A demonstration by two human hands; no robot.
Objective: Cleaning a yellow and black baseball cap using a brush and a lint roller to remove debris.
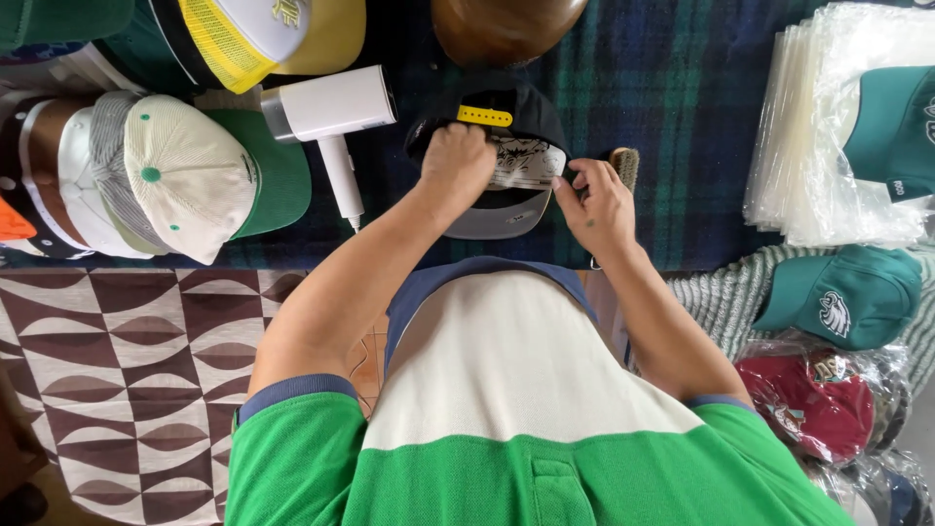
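Head view: your left hand (458, 161) is closed on the black cap (511, 117) — soft and light, so grip the stiff brim. Your right hand (599, 205) pinches its side — fingers half curled.

Two hands, the left hand (458, 161) and right hand (596, 205), share one black cap (516, 122). One white hair dryer (331, 112). One brush (624, 164). One row of nested caps (146, 175) at left, too overlapped to count. One yellow-mesh cap (253, 34). Two green caps (842, 292), one of them on one stack of clear bags (808, 146). One bagged red cap (813, 399).
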